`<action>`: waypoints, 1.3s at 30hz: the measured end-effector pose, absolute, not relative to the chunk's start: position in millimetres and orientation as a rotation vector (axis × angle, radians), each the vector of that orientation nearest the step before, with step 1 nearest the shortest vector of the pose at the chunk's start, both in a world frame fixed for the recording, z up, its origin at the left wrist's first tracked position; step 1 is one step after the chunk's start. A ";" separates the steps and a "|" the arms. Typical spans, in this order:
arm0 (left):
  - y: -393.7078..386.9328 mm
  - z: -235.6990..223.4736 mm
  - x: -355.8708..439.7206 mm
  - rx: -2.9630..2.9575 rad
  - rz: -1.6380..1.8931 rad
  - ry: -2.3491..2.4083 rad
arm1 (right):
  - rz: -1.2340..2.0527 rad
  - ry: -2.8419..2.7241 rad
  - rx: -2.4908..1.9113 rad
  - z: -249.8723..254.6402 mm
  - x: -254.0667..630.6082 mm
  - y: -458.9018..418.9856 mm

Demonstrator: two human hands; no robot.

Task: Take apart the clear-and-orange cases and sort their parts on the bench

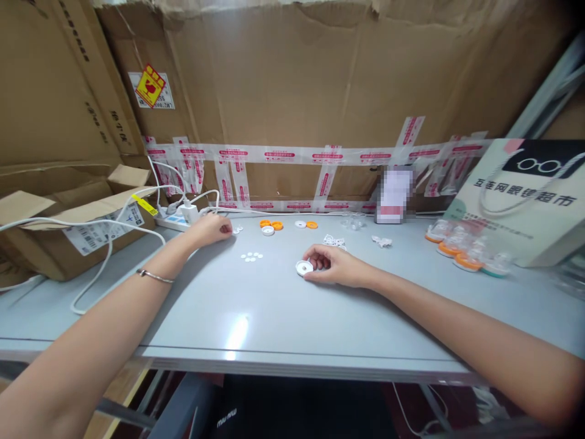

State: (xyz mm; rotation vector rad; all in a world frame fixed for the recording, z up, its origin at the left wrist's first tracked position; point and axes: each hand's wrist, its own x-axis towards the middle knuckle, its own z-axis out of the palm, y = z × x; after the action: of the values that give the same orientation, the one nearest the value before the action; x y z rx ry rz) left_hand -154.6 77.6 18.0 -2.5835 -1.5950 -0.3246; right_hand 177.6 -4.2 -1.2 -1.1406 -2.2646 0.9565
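My right hand (336,266) grips a white round cap (304,267) by its edge, thumb below and fingers curled above, with a small dark spot at the cap's centre. At the back left, my left hand (214,229) has its fingers pinched together beside small clear-white pieces (237,229); whatever is between the fingertips is hidden. Several small white discs (251,257) lie flat between the two hands. Farther back are orange rings (276,225), a white ring (267,230), a white disc (300,224) and another orange ring (311,225).
White patterned pieces (334,241) and a crumpled white bit (381,242) lie behind my right hand. Clear domed pieces on coloured bases (468,261) stand right, before a paper bag (516,213). A phone (393,195) leans at the back. Cables and an opened carton (68,238) occupy the left.
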 end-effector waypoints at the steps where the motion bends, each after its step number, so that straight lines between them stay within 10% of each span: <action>1: 76.3 19.5 -154.9 -2.588 -0.333 -1.585 | 0.963 -2.264 -1.140 -0.5 177.7 -4.7; 20: 39.9 43.7 -138.8 -2.841 -0.239 -1.529 | 0.841 -2.074 -1.191 6.8 178.1 -0.3; 39: -8.1 -5.5 -26.1 -2.991 -0.502 -0.712 | 0.005 -2.445 -1.556 14.1 172.5 93.2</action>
State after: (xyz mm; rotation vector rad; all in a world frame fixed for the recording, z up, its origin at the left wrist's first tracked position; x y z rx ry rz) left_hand -26.1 -8.1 -5.5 -2.9908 -0.7124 -0.5025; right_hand 172.5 93.2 14.1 -1.5559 -2.4451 0.0045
